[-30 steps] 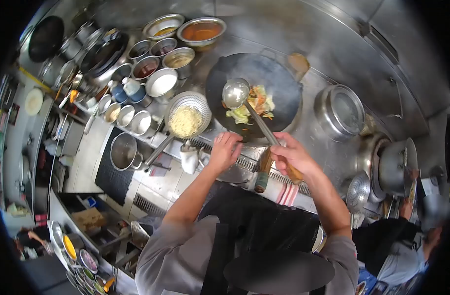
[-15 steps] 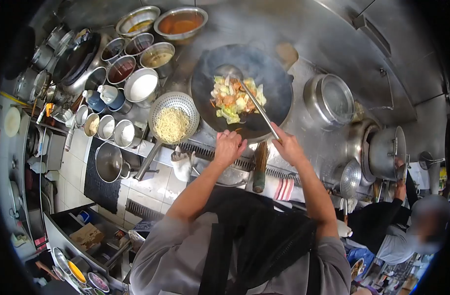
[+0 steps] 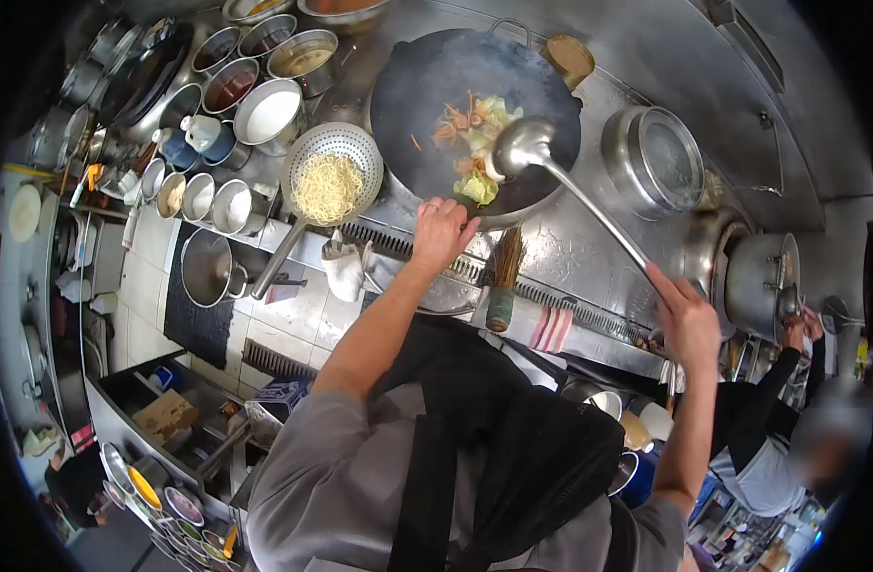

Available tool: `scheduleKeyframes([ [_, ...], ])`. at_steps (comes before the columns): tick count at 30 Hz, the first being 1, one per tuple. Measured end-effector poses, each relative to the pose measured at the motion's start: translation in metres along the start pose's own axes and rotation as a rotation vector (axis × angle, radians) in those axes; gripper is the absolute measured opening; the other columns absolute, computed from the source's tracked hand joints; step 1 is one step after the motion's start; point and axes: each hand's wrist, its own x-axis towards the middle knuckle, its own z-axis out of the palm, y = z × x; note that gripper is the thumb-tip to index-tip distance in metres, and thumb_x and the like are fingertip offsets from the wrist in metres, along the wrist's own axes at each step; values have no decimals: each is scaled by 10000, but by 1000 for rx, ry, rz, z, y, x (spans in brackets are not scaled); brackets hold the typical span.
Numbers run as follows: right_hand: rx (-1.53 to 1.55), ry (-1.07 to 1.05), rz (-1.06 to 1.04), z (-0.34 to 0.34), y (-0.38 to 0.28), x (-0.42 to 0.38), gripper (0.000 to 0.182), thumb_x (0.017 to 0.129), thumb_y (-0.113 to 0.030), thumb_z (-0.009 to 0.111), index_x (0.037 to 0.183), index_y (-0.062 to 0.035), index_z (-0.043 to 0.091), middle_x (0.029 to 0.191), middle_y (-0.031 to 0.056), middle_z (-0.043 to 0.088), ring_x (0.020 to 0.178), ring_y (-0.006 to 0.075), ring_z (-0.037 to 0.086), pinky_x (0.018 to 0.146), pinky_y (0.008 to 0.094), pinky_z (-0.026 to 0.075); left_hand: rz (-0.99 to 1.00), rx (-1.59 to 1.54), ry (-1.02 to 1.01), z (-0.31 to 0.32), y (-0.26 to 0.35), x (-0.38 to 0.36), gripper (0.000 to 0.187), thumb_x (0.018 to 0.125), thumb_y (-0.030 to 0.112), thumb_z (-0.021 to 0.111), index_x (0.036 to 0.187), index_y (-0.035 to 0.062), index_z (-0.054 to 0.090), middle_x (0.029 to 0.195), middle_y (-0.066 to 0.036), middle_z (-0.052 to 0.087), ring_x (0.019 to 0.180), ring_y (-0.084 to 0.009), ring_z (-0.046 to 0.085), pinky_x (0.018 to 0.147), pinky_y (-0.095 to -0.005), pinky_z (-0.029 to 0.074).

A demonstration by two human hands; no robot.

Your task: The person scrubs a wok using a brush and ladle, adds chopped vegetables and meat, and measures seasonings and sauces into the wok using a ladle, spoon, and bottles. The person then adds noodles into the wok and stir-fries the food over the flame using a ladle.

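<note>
My left hand [image 3: 443, 234] is closed at the near edge of a dark wok [image 3: 417, 95], which tilts with its far side raised. In my right hand [image 3: 686, 319], well to the right, is the handle of a steel ladle [image 3: 525, 146]. The ladle's bowl hangs over the near right part of the wok, hiding some of the food. Chopped cabbage [image 3: 477, 186] and carrot strips [image 3: 460, 119] lie in the wok amid faint steam. Left of the wok, a perforated strainer [image 3: 344, 136] holds pale noodles [image 3: 328, 189].
Several seasoning bowls [image 3: 269, 112] stand at the left. A bamboo brush [image 3: 503, 281] and a striped towel [image 3: 551, 327] lie at the front edge. Steel pots [image 3: 646, 157] sit right of the wok. A co-worker's hands [image 3: 801, 329] are beside a large pot [image 3: 756, 281].
The wok has tilted, its far side rising, and the food has shifted. My right hand has swung right with the ladle, whose bowl has lifted off the food's far side. My left hand stays at the edge.
</note>
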Motion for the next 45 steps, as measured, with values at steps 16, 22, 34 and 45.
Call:
scheduleKeyframes([
  [16, 919, 26, 358, 181, -32, 52, 581, 979, -162, 623, 1527, -72, 451, 882, 274, 705, 723, 336, 699, 725, 459, 549, -119, -98, 136, -14, 27, -27, 140, 878, 110, 740, 998, 62, 687, 1052, -137, 593, 1016, -367, 580, 928, -469, 485],
  [22, 1101, 29, 266, 227, -65, 135, 590, 988, -218, 608, 1533, -69, 437, 842, 283, 682, 734, 382, 688, 722, 471, 524, -133, -66, 92, -13, 28, -27, 146, 886, 101, 730, 1018, 53, 690, 1086, -156, 593, 1050, -377, 579, 927, -473, 486],
  [34, 824, 84, -14, 216, 11, 104, 568, 947, -150, 651, 1499, -165, 520, 837, 240, 682, 732, 363, 693, 702, 474, 533, -161, 22, -2, -19, 46, -48, 459, 902, 60, 686, 1348, 86, 577, 1351, -180, 508, 1423, -426, 423, 1101, -489, 449],
  [45, 697, -18, -162, 220, 5, 122, 620, 921, -119, 675, 1494, -293, 518, 1093, 273, 692, 958, 439, 670, 849, 496, 533, -99, 7, -82, -32, 40, -53, 640, 837, -19, 665, 1444, 91, 495, 1413, -175, 461, 1466, -427, 362, 1134, -497, 425],
])
